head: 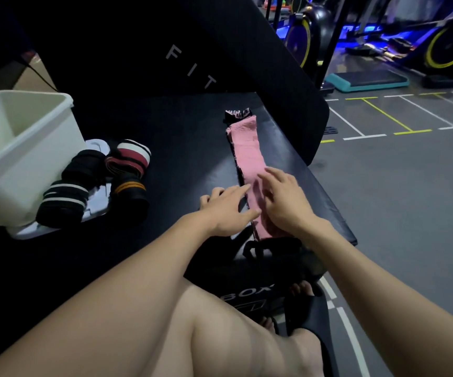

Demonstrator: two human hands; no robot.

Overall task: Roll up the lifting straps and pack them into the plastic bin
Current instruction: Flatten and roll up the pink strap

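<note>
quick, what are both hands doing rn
Left hand: open, fingers flat on the pink strap's edge.
Right hand: open, fingers pressing flat on the pink strap.

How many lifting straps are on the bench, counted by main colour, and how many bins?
Pink strap, flat under both hands: 1
Black rolls with white stripes: 1
Plain black rolls: 1
Maroon rolls with white stripes: 1
Black rolls with orange stripe: 1
White plastic bin: 1
Total: 5 straps, 1 bin
</note>
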